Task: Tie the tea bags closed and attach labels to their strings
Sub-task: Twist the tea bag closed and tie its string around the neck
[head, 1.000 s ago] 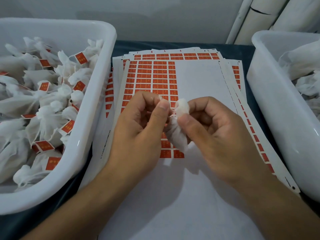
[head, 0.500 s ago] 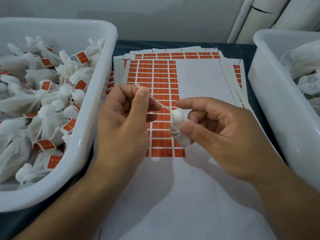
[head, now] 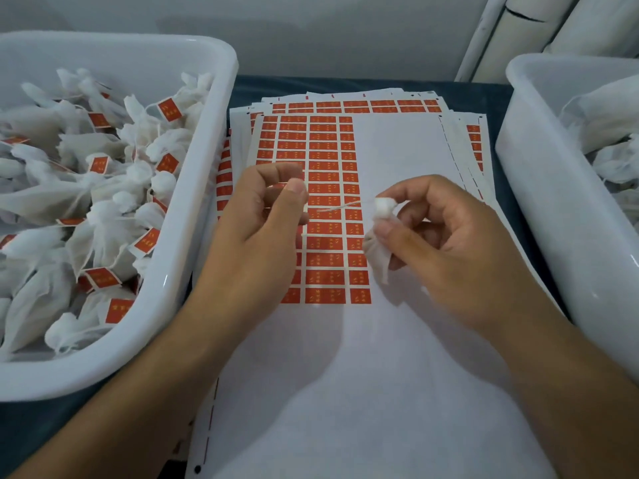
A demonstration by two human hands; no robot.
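Our right hand [head: 446, 250] pinches the tea bag [head: 378, 250] at its neck above the label sheet [head: 397, 160]; our left hand [head: 262, 219] pinches its string [head: 337, 206], stretched between them.

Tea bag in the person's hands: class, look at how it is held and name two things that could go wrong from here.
1. The left hand pulls the string taut from the tea bag; it might snap or tear the bag's neck.
2. The right hand pinches only the neck, so the bag could slip onto the label sheet.
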